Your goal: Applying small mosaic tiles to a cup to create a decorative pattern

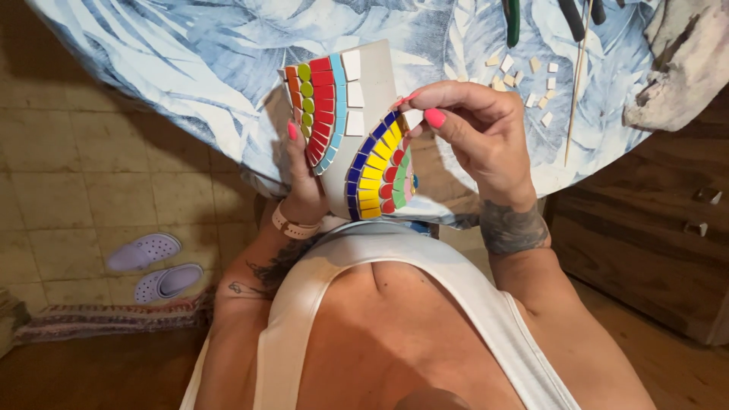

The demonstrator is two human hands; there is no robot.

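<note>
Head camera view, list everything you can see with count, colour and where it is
mosaic pot: one, white with rainbow tile bands, held over the table edge
loose tile pieces: several, cream, on the table, upper right
table: one, blue leaf-print cover, top
wooden stick: one, tan, right of the tiles
tool handles: a few, green and black, top edge
clogs: two, lilac, floor at left
left hand: holds the pot
right hand: fingertips at the pot's blue band
</note>
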